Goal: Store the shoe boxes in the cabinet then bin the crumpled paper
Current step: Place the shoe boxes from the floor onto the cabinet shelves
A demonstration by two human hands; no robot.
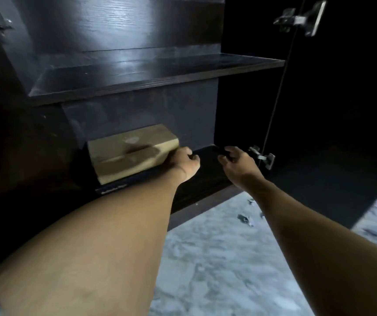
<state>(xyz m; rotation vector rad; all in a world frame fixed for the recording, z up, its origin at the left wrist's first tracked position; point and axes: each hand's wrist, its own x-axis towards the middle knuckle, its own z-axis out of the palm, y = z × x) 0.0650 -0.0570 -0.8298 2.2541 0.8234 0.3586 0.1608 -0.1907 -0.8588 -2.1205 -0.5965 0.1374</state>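
- Here, a tan shoe box (133,153) sits on the cabinet's bottom shelf (205,176), toward its left side, stacked on a darker box (123,182) whose front edge shows beneath.
- The left hand (183,161) rests against the tan box's right end, fingers curled loosely, not clamped on it.
- The right hand (237,161) hovers over the shelf's right part, fingers spread and empty, near the door hinge (262,157).
- The upper shelf (151,76) is dark wood.
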